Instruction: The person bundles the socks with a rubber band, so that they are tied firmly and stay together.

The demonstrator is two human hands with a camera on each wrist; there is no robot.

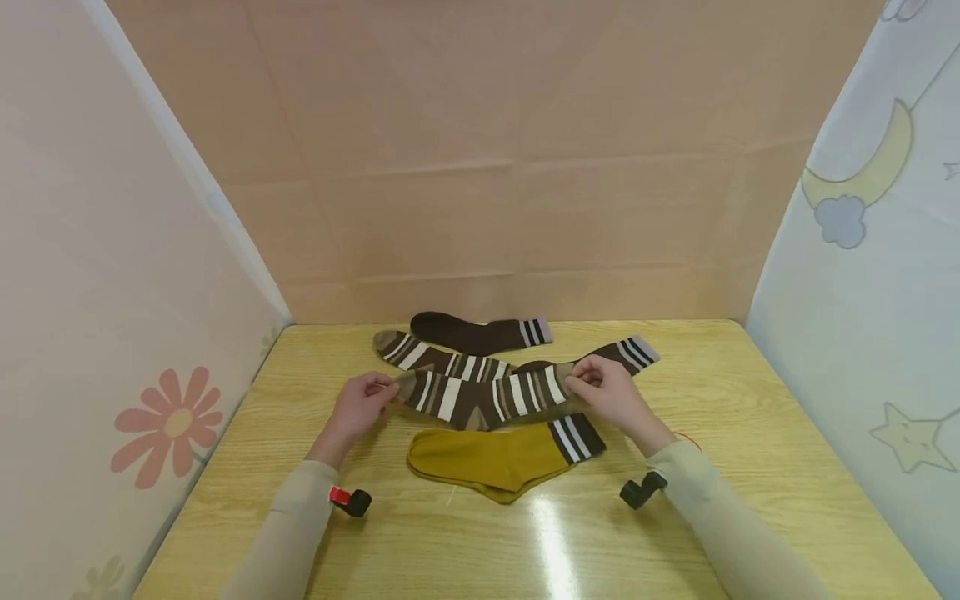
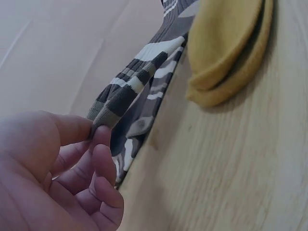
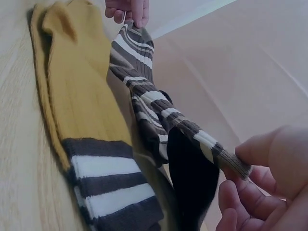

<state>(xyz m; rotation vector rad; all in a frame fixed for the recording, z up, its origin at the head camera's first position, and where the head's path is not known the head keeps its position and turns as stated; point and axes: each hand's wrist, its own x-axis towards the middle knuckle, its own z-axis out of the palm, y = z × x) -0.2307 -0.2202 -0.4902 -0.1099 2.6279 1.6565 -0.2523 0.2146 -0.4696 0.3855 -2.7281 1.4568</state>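
Left hand: I watched it pinch the striped sock by its toe.
Right hand: it pinched the cuff.
Mustard socks: lay on the bench.

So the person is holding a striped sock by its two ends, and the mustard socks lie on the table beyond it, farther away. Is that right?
Not quite: the head view shows the mustard socks on the near side of the held striped sock, not beyond it. They do lie on the table.
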